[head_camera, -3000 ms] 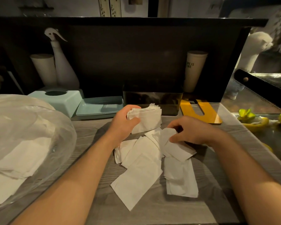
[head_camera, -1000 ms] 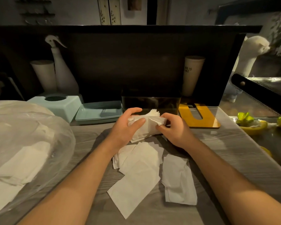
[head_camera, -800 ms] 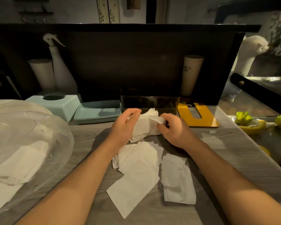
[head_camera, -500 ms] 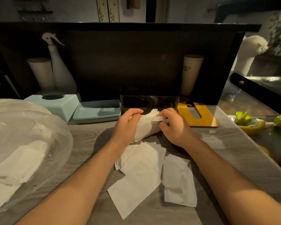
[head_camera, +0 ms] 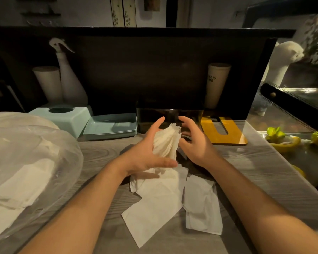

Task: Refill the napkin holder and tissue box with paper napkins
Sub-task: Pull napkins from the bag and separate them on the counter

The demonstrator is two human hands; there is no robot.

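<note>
**Napkin stack held upright in front of the dark holder**

The left hand (head_camera: pixel 145 153) is gripping a stack of napkins (head_camera: pixel 166 142), with the thumb lying along the near bottom edge and the fingers reaching up behind it, so the stack is standing on end and fanning slightly at the top. The right hand (head_camera: pixel 195 142) is hovering just beside the stack's right edge with its fingers spread and loosely bent, holding nothing; whether a fingertip is touching the paper cannot be told. The stack is sitting just in front of the dark napkin holder (head_camera: pixel 170 117), which is standing at the back of the wooden counter (head_camera: pixel 264 180). Loose napkins (head_camera: pixel 160 204) are lying flat on the counter under the wrists. The pale blue tissue box (head_camera: pixel 66 116) is standing well to the left, with a blue tray (head_camera: pixel 110 126) between it and the holder. A clear plastic bag (head_camera: pixel 26 162) with more paper inside is filling the left side
</note>
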